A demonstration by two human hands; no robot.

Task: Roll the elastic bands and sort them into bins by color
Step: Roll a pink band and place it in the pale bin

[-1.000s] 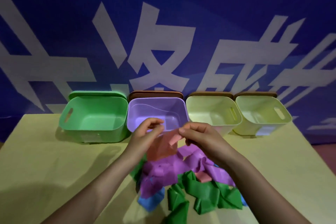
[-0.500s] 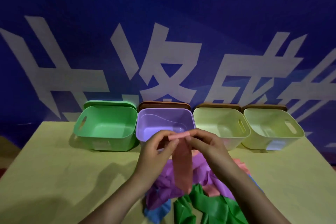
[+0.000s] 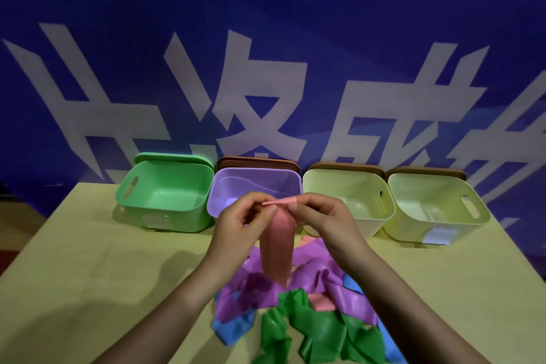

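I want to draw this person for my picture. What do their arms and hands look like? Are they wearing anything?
Both arms are bare: no sleeves show on either forearm as far as the picture reaches. The left hand and the right hand wear no gloves, and I see no rings, watch or bracelets. The fingers are slim with short nails. The light is dim, so tiny details are hard to tell.

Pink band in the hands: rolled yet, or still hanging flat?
Mostly unrolled. The pink band hangs flat and long below both hands; only its top edge is folded over, pinched between the left hand and right hand.
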